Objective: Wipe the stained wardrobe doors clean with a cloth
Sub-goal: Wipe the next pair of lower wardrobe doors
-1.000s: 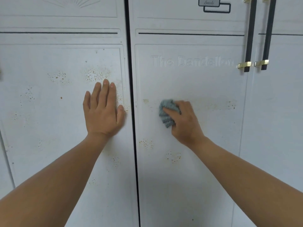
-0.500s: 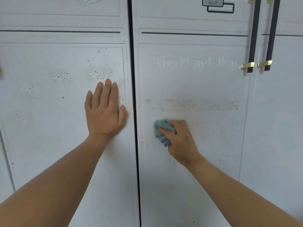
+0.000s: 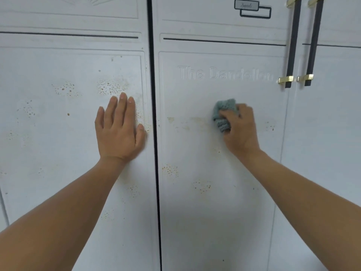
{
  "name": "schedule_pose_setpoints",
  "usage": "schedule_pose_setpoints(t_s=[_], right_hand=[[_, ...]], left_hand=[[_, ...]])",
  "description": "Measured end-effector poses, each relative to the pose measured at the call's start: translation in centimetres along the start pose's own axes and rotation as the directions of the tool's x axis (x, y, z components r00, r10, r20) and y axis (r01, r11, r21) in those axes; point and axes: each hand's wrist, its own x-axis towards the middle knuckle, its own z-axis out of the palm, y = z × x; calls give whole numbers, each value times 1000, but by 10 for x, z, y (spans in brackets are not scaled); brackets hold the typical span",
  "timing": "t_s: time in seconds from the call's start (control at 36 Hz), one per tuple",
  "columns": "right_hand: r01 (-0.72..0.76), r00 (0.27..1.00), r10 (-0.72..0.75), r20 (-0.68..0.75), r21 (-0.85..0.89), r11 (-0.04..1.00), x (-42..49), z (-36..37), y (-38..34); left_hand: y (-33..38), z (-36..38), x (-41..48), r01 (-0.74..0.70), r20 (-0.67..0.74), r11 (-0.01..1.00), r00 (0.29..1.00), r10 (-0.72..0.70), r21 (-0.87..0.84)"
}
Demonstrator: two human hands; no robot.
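Two white wardrobe doors fill the view, split by a dark vertical gap. My left hand (image 3: 119, 132) lies flat, fingers straight, on the left door (image 3: 48, 133), which carries several patches of brown specks (image 3: 109, 88). My right hand (image 3: 239, 130) grips a bunched grey-blue cloth (image 3: 222, 114) and presses it against the right door (image 3: 205, 212), just below the embossed words "The Dandelion". A faint brown smear (image 3: 193, 121) runs left of the cloth, and speckled spots (image 3: 170, 170) sit lower on that door.
Two black vertical handles with gold ends (image 3: 291, 45) hang at the upper right, where a third door (image 3: 332, 133) begins. A small grey name plate (image 3: 246, 5) sits at the top of the right door.
My right hand has swept the cloth from low near the centre gap up and to the right, onto the smear band. My left hand stays flat in the same place.
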Motion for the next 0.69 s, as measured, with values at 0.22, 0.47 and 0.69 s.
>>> schedule_pose_setpoints(t_s=[0.22, 0.47, 0.69], right_hand=[[24, 999, -22, -39, 46, 999, -11, 7, -5], [8, 1000, -9, 4, 78, 997, -33, 11, -5], [17, 999, -13, -41, 90, 996, -71, 24, -12]], left_hand=[[0, -1, 1, 3, 3, 1000, 1000, -3, -26], [2, -1, 0, 13, 17, 999, 1000, -12, -33], [0, 0, 0, 5, 2, 1000, 1000, -5, -27]])
